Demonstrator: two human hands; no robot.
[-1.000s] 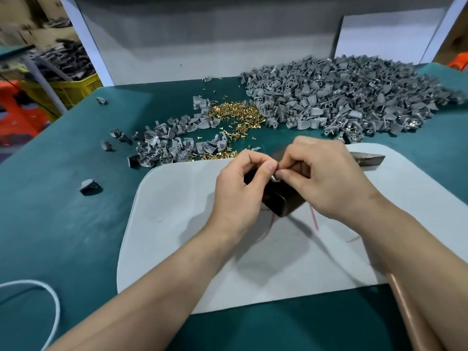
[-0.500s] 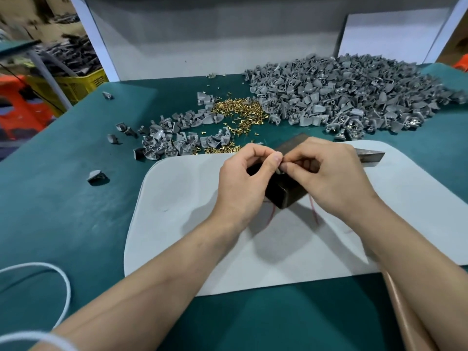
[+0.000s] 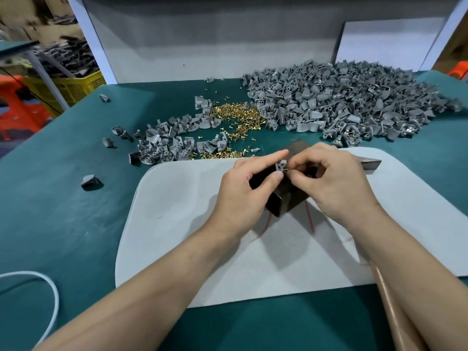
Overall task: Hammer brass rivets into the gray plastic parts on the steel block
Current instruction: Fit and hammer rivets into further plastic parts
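A dark steel block [image 3: 283, 198] stands on the white mat [image 3: 177, 224], mostly covered by my hands. My left hand [image 3: 243, 196] pinches a small gray plastic part [image 3: 281, 165] between forefinger and thumb above the block. My right hand [image 3: 331, 183] pinches a brass rivet [image 3: 287, 170] with its tip at the part's side. Loose brass rivets [image 3: 235, 117] lie in a heap behind the mat. A hammer's head [image 3: 371, 164] pokes out from behind my right hand, and its brown handle [image 3: 395, 312] runs along my right forearm.
A big pile of gray parts [image 3: 349, 102] fills the back right of the green table [image 3: 50, 198]. A smaller group of gray parts [image 3: 172, 140] lies at the back left, with single strays [image 3: 90, 180] nearer. A white cord [image 3: 50, 300] loops at the lower left.
My left forefinger has straightened and the gray part now shows between my fingertips. The rivet in my right hand is visible at the part. The view has shifted slightly.
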